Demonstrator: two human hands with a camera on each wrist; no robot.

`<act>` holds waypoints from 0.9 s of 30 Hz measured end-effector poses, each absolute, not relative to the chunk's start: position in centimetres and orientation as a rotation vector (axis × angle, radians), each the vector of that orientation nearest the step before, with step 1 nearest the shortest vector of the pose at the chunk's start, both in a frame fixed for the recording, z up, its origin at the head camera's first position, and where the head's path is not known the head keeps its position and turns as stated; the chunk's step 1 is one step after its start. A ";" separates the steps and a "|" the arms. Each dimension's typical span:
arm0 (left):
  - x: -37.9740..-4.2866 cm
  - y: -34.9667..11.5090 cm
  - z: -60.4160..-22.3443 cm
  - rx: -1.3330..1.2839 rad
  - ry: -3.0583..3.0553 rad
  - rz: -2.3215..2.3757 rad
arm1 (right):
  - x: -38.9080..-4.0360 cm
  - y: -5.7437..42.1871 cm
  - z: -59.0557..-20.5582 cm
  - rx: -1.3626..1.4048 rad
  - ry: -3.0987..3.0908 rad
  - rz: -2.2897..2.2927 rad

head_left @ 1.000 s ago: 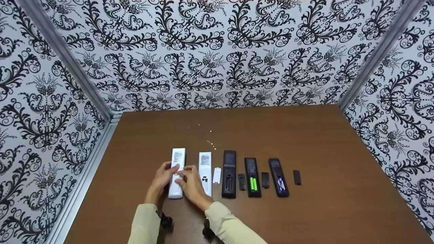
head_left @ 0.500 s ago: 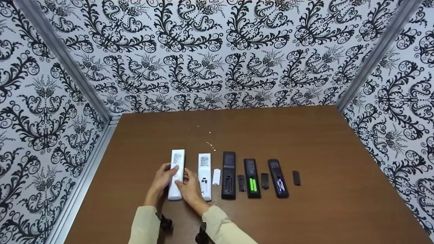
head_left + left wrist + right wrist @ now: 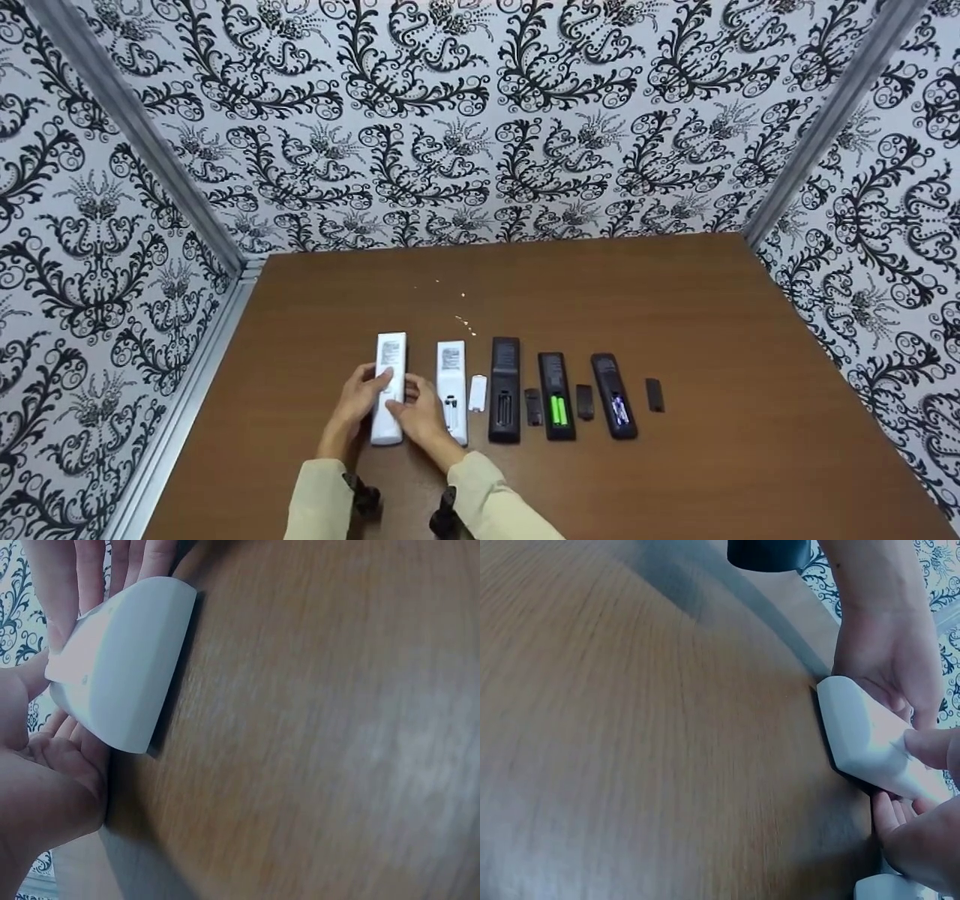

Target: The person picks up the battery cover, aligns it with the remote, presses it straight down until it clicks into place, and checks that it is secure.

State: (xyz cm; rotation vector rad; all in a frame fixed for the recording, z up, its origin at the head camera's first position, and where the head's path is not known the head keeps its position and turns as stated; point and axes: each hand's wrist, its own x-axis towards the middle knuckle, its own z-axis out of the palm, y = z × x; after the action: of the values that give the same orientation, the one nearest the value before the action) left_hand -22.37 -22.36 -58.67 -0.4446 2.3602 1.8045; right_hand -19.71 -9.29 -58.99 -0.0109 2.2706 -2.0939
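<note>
A white remote control (image 3: 388, 429) lies back side up at the left of the row, its printed label toward the far end. No open battery compartment shows on its back. My left hand (image 3: 358, 399) grips its left side with the thumb on top. From the right side my right hand (image 3: 421, 412) holds it, thumb pressed on the lower back and fingers along the side and edge. In the left wrist view the near end of the white remote (image 3: 142, 664) stands close over the table, both hands around it. Fingers beneath the remote are partly hidden.
Beside my right hand lies a second white remote (image 3: 451, 356), compartment open, then its white cover (image 3: 478, 394). Farther right are a black remote (image 3: 505, 367), one with green batteries (image 3: 558, 410), another black remote (image 3: 609, 375) and several black covers (image 3: 655, 394). Patterned walls enclose the table (image 3: 712, 465).
My right fingers have moved from the top of the white remote down to its right side, while the thumb stays on its back. My left hand keeps its grip.
</note>
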 end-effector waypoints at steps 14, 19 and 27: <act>-22.3 -22.5 -58.9 -0.427 2.345 1.802 | -19.7 -9.3 -58.9 0.029 2.258 -2.054; -22.2 -22.5 -58.7 -0.420 2.349 1.821 | -19.6 -9.3 -59.0 -0.010 2.272 -2.093; -22.3 -22.6 -59.0 -0.437 2.367 1.788 | -19.6 -9.5 -59.0 0.016 2.261 -2.099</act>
State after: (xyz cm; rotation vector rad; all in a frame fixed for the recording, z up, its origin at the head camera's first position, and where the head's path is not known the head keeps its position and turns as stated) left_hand -22.27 -22.58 -59.05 -0.4370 2.3668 1.7878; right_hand -19.56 -9.47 -58.96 0.0164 2.2607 -2.0986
